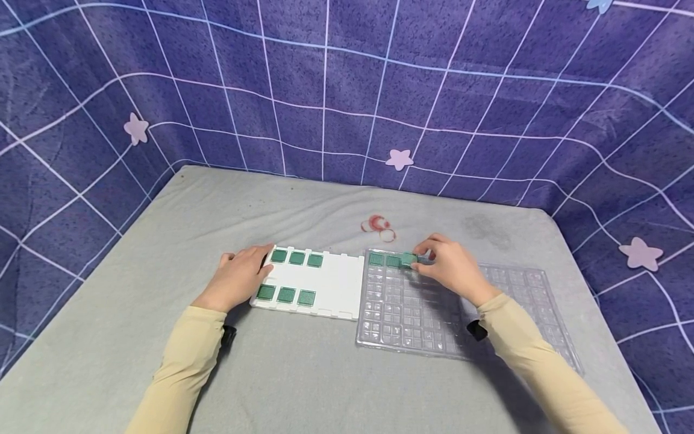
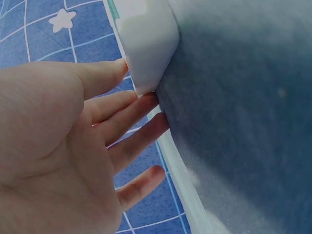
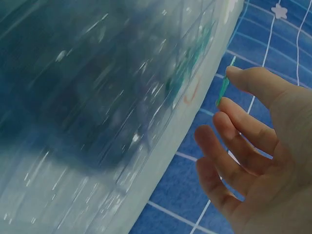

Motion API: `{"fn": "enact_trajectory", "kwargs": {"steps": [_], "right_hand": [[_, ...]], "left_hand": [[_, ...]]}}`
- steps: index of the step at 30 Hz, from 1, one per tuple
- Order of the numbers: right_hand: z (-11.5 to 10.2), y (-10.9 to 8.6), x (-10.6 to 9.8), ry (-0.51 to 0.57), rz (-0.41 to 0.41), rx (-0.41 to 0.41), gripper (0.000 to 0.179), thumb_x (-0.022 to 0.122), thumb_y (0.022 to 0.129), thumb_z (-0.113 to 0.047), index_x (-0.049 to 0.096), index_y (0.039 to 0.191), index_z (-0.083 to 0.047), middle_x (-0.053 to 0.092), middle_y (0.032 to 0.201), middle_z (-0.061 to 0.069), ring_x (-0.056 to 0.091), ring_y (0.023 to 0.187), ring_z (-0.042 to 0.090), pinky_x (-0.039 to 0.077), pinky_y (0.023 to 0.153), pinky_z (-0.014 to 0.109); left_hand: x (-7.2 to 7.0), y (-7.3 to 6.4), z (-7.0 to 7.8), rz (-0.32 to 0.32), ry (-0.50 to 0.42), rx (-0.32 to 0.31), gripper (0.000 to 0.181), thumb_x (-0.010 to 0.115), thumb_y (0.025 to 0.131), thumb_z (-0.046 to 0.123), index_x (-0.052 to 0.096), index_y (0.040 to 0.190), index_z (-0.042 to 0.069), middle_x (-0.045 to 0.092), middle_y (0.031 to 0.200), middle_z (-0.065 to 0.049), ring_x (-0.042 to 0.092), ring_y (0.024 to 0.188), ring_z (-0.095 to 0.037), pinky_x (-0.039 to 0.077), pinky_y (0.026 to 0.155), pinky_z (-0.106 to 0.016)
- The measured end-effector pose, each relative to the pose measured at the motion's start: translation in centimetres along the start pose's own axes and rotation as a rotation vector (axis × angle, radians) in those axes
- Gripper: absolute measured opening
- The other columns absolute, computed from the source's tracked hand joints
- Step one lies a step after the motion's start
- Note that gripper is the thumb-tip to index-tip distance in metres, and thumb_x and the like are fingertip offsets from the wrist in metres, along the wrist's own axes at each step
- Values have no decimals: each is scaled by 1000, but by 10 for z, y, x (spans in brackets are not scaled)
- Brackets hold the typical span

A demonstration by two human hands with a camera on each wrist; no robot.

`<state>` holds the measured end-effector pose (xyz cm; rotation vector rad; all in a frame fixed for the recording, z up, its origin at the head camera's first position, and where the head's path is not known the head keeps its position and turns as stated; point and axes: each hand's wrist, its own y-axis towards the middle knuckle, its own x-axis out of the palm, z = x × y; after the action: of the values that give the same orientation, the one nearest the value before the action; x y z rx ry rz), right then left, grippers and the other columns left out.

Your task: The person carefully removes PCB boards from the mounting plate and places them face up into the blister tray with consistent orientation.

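The right hand (image 1: 451, 265) pinched one green board (image 1: 408, 260) over the clear tray (image 1: 401, 316); left of the tray, the left hand (image 1: 237, 278) gripped the white panel (image 1: 340, 280).

This looks like a curtained work booth, purple gridded fabric (image 1: 352, 84) walling a cloth-covered table (image 1: 303, 374).

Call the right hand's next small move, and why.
Probably lower the pinched green square into the top row of the clear tray: the right hand holds it at that row, right beside two other green squares. Direction of transfer isn't certain from these views.
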<state>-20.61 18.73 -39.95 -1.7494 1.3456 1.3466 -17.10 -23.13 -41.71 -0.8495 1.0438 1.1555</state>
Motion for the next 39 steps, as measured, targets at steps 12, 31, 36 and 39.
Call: {"fn": "enact_trajectory", "kwargs": {"steps": [12,31,36,39], "right_hand": [[31,-10,-2,-18,-13,15,25,83,84,-26,78,106,-14,71,103,2,69,87,20,53,67,37],[44,-12,0,-51,-52,20,28,83,84,-30,79,107,-14,71,103,0,66,81,14,52,66,36],[46,-12,1,-37,-54,19,27,83,85,-28,79,107,-14,71,104,2,67,82,15,52,66,36],[46,-12,1,-33,-56,17,27,83,85,-27,79,108,-14,71,104,2,67,83,15,52,67,36]], "left_hand": [[0,0,1,-5,1,-6,51,54,106,22,45,151,1,55,149,-21,52,137,-40,33,99,-57],[0,-1,1,2,2,-4,51,55,105,22,46,151,2,56,148,-20,52,136,-40,33,99,-57],[0,-1,0,11,1,1,51,55,105,22,47,151,2,57,147,-20,53,135,-40,34,99,-57],[0,-1,0,12,0,-1,50,55,105,22,47,151,2,56,148,-20,53,135,-40,34,99,-57]]}}
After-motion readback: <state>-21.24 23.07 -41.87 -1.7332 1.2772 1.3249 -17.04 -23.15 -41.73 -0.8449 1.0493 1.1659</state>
